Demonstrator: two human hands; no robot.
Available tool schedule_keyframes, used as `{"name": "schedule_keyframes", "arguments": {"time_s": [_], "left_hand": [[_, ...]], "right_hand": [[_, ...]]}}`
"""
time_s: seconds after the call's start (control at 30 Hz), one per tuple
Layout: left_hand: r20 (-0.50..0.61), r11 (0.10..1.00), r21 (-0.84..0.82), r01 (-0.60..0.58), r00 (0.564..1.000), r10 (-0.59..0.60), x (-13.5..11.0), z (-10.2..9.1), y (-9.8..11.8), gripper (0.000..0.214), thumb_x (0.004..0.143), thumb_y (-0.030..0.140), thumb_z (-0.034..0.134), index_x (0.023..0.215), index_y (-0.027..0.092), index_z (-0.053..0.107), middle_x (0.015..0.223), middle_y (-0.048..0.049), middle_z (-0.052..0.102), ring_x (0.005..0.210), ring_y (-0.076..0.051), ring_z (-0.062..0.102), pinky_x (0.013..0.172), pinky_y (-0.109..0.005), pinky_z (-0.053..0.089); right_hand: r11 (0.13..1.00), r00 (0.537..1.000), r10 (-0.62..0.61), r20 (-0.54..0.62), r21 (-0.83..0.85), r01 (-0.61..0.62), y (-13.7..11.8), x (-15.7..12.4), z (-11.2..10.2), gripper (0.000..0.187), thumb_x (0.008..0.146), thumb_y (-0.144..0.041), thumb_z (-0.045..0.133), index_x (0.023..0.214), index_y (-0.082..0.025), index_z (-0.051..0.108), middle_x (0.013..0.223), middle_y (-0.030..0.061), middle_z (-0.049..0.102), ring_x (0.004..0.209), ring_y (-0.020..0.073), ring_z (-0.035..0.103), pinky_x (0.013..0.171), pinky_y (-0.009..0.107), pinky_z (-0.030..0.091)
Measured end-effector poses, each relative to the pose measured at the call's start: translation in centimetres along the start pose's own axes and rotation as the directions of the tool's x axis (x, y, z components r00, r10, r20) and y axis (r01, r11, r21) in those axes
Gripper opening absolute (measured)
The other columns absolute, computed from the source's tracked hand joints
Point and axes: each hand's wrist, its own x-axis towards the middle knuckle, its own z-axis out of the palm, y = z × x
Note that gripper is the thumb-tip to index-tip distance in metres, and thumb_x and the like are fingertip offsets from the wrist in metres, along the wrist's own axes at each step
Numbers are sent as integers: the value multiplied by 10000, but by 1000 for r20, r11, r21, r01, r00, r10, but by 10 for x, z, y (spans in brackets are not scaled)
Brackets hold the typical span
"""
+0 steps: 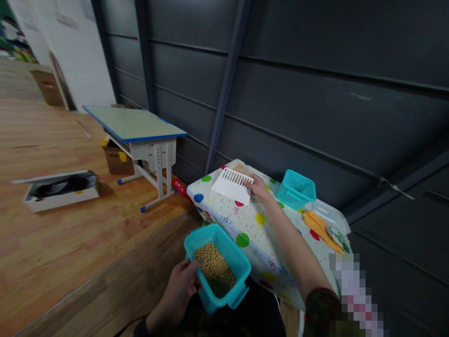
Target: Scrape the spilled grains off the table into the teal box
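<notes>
My left hand [180, 285] grips the near rim of a teal plastic bin [242, 269] filled with small tan beans [214, 271], held low beside the table's front edge. My right hand [258, 188] reaches across the table with fingers closed on a white slotted scraper [231, 186], which stands tilted on the polka-dot tablecloth [252, 224]. Just behind the scraper lies a small heap of beans [242, 167] near the table's far corner.
An empty teal bin [295, 188] stands right of my right hand. Orange strips [317, 227] lie beside a clear lid [328, 214] at the table's right end. A blue-edged desk [135, 124] and an open white box [58, 189] stand on the wooden floor to the left.
</notes>
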Motion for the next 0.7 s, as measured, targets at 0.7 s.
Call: {"name": "schedule_keyframes", "arguments": {"time_s": [0.7], "left_hand": [[-31,999,38,12,999,-11,11,-11,-4,213,758,168,807,850,240,629,688,-46,789,710,-293,812,511,-298,572]], "right_hand": [[960,949,-211,-234,-230,157,46,-1,-58,373,724,-565,834,778,-231,677,737,36,732,709,237,657,644,323,508]]}}
